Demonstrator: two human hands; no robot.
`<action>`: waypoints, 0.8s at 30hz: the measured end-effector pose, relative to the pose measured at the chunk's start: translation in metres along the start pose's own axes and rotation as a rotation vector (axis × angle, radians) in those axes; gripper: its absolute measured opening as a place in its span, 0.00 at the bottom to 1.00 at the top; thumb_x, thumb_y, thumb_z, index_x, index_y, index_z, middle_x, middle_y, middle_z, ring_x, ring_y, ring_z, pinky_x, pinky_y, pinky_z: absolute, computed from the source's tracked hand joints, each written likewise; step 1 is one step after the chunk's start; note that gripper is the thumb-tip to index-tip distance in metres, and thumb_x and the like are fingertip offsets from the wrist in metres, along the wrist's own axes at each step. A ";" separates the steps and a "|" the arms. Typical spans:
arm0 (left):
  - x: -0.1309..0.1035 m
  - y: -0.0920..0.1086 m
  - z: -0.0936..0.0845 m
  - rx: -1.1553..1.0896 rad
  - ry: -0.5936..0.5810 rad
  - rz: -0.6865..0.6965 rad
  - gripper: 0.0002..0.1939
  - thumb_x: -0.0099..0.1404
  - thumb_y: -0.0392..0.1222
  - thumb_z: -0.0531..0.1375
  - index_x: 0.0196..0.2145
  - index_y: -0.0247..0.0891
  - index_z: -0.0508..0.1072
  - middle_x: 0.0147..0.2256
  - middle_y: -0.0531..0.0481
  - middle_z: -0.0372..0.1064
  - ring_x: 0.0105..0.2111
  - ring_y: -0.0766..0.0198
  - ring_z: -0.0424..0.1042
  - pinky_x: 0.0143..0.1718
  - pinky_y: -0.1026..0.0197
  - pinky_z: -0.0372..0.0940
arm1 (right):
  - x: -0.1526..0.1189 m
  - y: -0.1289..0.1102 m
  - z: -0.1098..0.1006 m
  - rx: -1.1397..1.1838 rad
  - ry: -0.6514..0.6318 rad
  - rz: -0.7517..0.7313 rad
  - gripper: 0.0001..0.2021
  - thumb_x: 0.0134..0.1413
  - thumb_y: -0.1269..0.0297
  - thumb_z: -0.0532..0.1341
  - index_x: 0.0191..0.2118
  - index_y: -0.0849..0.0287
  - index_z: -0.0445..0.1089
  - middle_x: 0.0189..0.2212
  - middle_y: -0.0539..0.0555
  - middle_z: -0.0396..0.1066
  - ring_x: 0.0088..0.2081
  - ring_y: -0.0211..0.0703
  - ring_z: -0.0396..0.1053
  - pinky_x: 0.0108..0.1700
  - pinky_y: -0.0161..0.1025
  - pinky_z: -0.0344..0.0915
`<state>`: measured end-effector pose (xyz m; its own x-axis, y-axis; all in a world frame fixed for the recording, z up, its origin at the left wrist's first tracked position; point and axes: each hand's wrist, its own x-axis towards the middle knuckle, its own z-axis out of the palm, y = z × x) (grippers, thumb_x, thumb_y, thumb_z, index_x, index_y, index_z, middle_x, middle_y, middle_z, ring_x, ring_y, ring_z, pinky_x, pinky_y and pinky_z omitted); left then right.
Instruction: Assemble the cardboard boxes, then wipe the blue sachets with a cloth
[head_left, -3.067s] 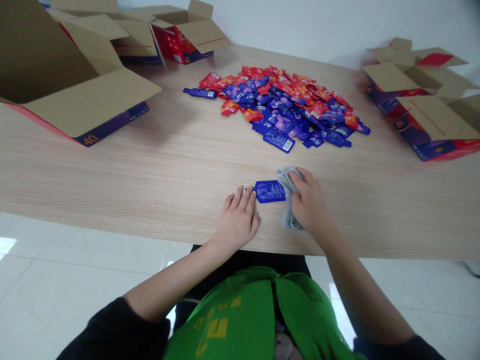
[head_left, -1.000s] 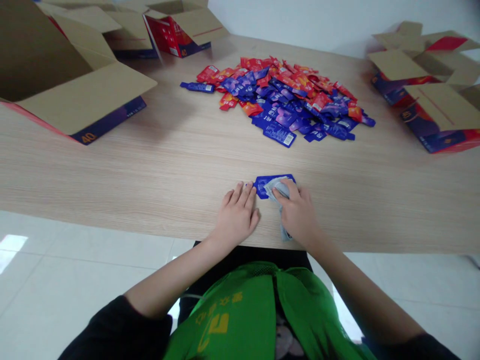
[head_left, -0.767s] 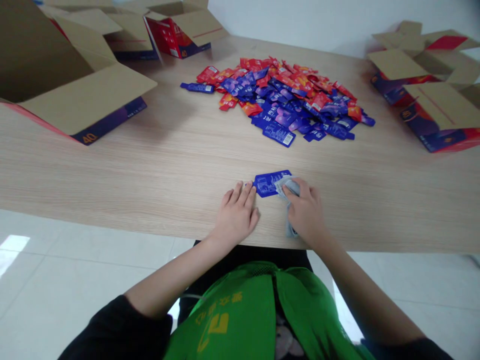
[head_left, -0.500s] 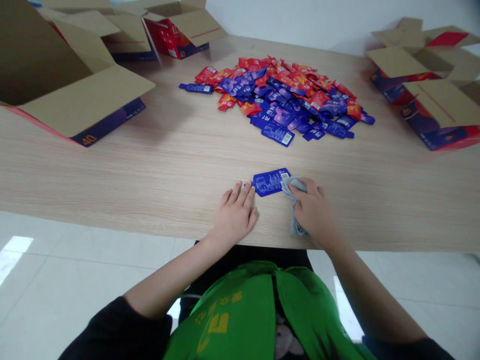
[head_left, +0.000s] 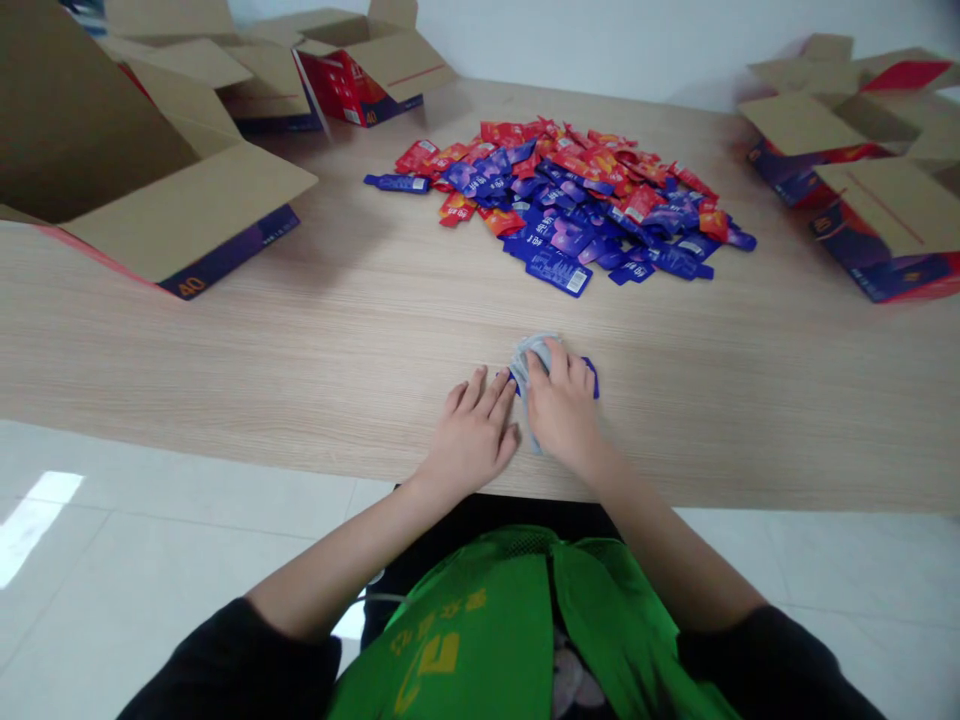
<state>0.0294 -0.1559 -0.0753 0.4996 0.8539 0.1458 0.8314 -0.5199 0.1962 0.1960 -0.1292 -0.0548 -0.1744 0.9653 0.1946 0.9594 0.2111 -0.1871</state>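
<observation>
A blue pouch (head_left: 590, 378) lies flat on the table in front of me, mostly covered. My left hand (head_left: 474, 425) rests open with its fingertips on the pouch's narrow left end. Pressed down over the middle of the pouch is a grey cloth (head_left: 529, 358), which my right hand (head_left: 562, 405) grips. Only the right edge of the pouch and a bit near my left fingertips show. Farther back lies a heap of blue pouches (head_left: 559, 270) and red pouches (head_left: 600, 160), overlapping one another.
A large open carton (head_left: 232, 205) stands at the left, with another open carton (head_left: 360, 80) behind it. More open cartons (head_left: 874, 235) stand at the right. The table (head_left: 337, 360) has its front edge close to my body.
My right hand has slid the grey cloth leftward across the pouch, toward my left hand, covering most of it. My left hand stays at the pouch's end.
</observation>
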 end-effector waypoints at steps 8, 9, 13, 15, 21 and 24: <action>-0.001 0.002 0.001 -0.016 0.011 -0.022 0.29 0.73 0.45 0.52 0.67 0.32 0.65 0.69 0.41 0.57 0.70 0.42 0.53 0.65 0.41 0.57 | -0.007 0.005 0.004 -0.074 -0.049 -0.039 0.27 0.63 0.59 0.56 0.66 0.59 0.65 0.70 0.65 0.54 0.57 0.65 0.58 0.54 0.60 0.57; 0.000 0.002 0.000 -0.016 0.008 -0.022 0.29 0.73 0.45 0.52 0.67 0.32 0.64 0.69 0.42 0.57 0.70 0.42 0.53 0.65 0.41 0.56 | -0.007 0.006 0.003 -0.075 -0.053 -0.043 0.27 0.63 0.61 0.55 0.66 0.59 0.65 0.70 0.64 0.54 0.57 0.65 0.58 0.54 0.59 0.57; 0.000 0.002 0.000 -0.020 0.003 -0.026 0.29 0.73 0.46 0.52 0.67 0.32 0.64 0.70 0.44 0.55 0.70 0.42 0.53 0.65 0.42 0.56 | -0.010 0.013 0.001 -0.094 -0.045 -0.031 0.25 0.64 0.66 0.52 0.66 0.59 0.66 0.69 0.64 0.55 0.57 0.64 0.59 0.55 0.59 0.59; 0.000 0.003 0.001 -0.021 0.006 -0.029 0.29 0.73 0.46 0.51 0.68 0.32 0.64 0.70 0.44 0.54 0.70 0.42 0.52 0.65 0.42 0.55 | -0.015 0.020 -0.001 -0.116 -0.029 0.000 0.26 0.64 0.67 0.52 0.66 0.61 0.65 0.69 0.65 0.55 0.56 0.65 0.59 0.54 0.60 0.59; 0.000 0.003 0.002 -0.019 0.022 -0.024 0.29 0.73 0.45 0.51 0.67 0.31 0.64 0.70 0.43 0.54 0.70 0.42 0.52 0.65 0.42 0.56 | -0.031 0.042 -0.009 -0.163 -0.036 0.129 0.27 0.65 0.67 0.50 0.68 0.64 0.62 0.68 0.70 0.55 0.55 0.67 0.60 0.52 0.61 0.63; 0.000 0.002 0.002 -0.021 0.022 -0.018 0.29 0.74 0.45 0.51 0.68 0.31 0.63 0.70 0.44 0.54 0.70 0.41 0.52 0.65 0.42 0.55 | -0.034 0.053 -0.010 -0.167 -0.049 0.129 0.27 0.64 0.67 0.51 0.68 0.64 0.62 0.67 0.70 0.56 0.55 0.67 0.61 0.52 0.61 0.64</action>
<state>0.0318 -0.1566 -0.0772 0.4791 0.8624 0.1635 0.8347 -0.5052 0.2192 0.2551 -0.1521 -0.0616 -0.0547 0.9898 0.1316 0.9972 0.0610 -0.0441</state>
